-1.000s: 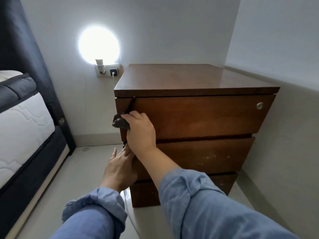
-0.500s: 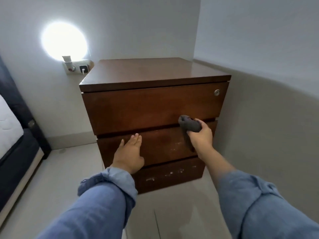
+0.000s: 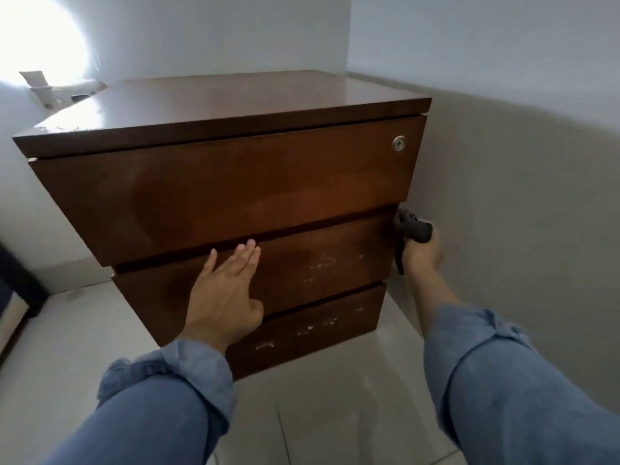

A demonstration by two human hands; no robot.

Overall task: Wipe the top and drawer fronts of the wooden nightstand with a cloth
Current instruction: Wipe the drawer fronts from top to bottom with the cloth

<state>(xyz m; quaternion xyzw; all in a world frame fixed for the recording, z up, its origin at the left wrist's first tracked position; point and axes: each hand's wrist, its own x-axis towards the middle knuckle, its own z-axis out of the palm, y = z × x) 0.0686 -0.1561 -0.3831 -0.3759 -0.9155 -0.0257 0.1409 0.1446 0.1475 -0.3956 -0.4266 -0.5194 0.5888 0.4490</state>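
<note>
Since half a second ago the right hand [image 3: 422, 253] has carried the cloth [image 3: 412, 229] from the middle drawer [image 3: 302, 266] face out to the nightstand [image 3: 235, 182]'s right edge, level with the gap under the top drawer [image 3: 235, 189]; its fingers are curled tight around the bunched cloth. The left hand [image 3: 224, 297] lies flat and empty, fingers spread, on the middle drawer. That stroke looks finished, so the next move likely calls for sweeping back left lower on this drawer, where pale marks show.
</note>
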